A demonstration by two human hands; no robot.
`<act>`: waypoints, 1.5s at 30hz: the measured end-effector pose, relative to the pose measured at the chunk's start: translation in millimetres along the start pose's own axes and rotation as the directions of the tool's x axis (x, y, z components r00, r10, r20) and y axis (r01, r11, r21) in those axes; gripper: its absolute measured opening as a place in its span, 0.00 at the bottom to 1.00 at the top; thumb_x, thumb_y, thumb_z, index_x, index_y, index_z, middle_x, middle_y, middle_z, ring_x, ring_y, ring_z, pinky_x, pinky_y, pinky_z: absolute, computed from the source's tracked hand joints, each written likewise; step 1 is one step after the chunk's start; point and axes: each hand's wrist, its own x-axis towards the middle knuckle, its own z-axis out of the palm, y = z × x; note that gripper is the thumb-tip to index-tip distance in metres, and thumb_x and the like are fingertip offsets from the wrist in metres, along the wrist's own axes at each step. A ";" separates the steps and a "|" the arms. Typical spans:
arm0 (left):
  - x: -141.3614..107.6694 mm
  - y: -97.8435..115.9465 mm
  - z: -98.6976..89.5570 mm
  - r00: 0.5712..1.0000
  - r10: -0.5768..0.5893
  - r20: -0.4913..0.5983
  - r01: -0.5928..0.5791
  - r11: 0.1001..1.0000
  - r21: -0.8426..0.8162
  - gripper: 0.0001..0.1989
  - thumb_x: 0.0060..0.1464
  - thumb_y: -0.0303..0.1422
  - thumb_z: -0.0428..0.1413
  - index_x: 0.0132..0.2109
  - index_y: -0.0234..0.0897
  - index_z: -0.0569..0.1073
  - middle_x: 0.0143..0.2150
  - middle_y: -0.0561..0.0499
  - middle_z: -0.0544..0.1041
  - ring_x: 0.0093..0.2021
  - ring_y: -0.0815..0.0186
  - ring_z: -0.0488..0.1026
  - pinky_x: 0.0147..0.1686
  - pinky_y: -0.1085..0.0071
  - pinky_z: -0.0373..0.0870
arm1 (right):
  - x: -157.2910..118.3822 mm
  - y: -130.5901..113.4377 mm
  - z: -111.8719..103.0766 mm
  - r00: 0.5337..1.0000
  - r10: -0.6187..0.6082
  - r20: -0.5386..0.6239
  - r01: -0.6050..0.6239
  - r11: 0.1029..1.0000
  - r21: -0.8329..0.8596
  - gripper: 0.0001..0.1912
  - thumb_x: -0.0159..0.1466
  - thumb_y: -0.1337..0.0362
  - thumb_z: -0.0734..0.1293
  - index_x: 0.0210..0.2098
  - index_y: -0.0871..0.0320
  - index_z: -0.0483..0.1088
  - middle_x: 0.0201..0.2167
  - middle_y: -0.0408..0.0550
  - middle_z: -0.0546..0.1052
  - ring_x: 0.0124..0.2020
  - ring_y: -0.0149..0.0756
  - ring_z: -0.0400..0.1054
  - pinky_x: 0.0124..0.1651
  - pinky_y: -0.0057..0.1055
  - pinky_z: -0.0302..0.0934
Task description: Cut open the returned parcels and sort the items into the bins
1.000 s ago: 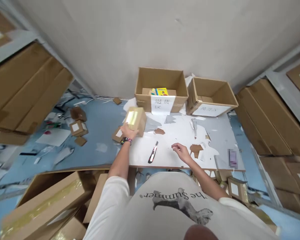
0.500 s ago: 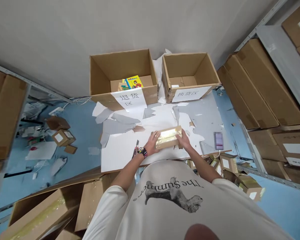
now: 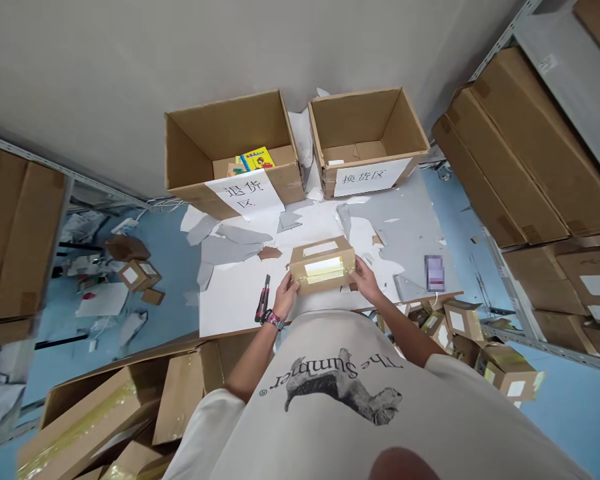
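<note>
Between my two hands is a small taped cardboard box point(image 3: 321, 265) with white labels on its top and front faces. My left hand point(image 3: 285, 293) grips its left end, and my right hand point(image 3: 366, 280) grips the right end, fingers against the cardboard. The box is over the front part of the white table point(image 3: 230, 300); whether it touches the surface I cannot tell. A utility knife point(image 3: 263, 298) with a red and black handle lies just left of my left hand.
Two large open cartons with paper signs stand at the back: the left carton point(image 3: 190, 193) holds yellow picture books, beside the right carton point(image 3: 415, 148). A phone point(image 3: 435, 274) lies at the table's right. Cardboard boxes point(image 3: 505, 380) are piled below, and shelves flank both sides.
The box has been turned in my hands, so its labelled front and top now face me. My left hand has shifted lower on its end. The view has moved slightly.
</note>
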 end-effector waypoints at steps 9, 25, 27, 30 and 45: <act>-22.6 -37.7 -6.0 0.889 -0.455 0.057 0.454 0.853 -0.258 0.40 0.65 0.71 0.53 0.58 0.41 0.83 0.50 0.37 0.89 0.56 0.44 0.87 0.56 0.48 0.86 | -58.3 -73.9 60.9 0.847 -0.398 0.353 0.483 0.854 -0.195 0.20 0.79 0.51 0.67 0.66 0.37 0.83 0.74 0.40 0.78 0.79 0.54 0.66 0.85 0.64 0.48; -49.3 52.9 87.9 0.726 0.563 0.395 -0.682 0.516 0.518 0.34 0.74 0.48 0.61 0.80 0.44 0.71 0.82 0.41 0.69 0.79 0.45 0.67 0.79 0.44 0.60 | -16.3 41.6 -10.3 0.845 0.535 0.009 -0.383 0.593 0.708 0.16 0.72 0.49 0.71 0.50 0.52 0.80 0.44 0.49 0.90 0.45 0.43 0.87 0.44 0.36 0.82; -40.6 50.2 87.3 0.748 0.584 0.315 -0.655 0.577 0.488 0.32 0.75 0.50 0.59 0.78 0.44 0.74 0.79 0.40 0.73 0.77 0.45 0.69 0.79 0.45 0.62 | -23.3 45.0 -8.5 0.860 0.509 -0.048 -0.328 0.622 0.711 0.17 0.70 0.48 0.72 0.51 0.52 0.81 0.47 0.49 0.90 0.47 0.44 0.87 0.44 0.35 0.82; -19.8 32.4 59.2 0.917 0.397 -0.046 -0.370 0.886 0.281 0.32 0.77 0.55 0.52 0.74 0.42 0.77 0.70 0.36 0.81 0.70 0.47 0.76 0.72 0.48 0.71 | -28.8 35.2 -1.2 0.928 0.318 -0.193 -0.183 0.842 0.507 0.26 0.68 0.43 0.74 0.58 0.51 0.81 0.57 0.50 0.88 0.60 0.47 0.83 0.55 0.39 0.81; -24.6 -59.1 -5.1 0.988 0.014 -0.154 -0.038 0.987 -0.157 0.27 0.68 0.56 0.58 0.62 0.43 0.78 0.67 0.39 0.81 0.67 0.52 0.80 0.66 0.55 0.77 | -36.5 39.9 -11.9 0.999 0.052 0.012 -0.053 0.967 0.249 0.40 0.68 0.49 0.67 0.77 0.48 0.70 0.64 0.53 0.83 0.69 0.53 0.75 0.75 0.55 0.67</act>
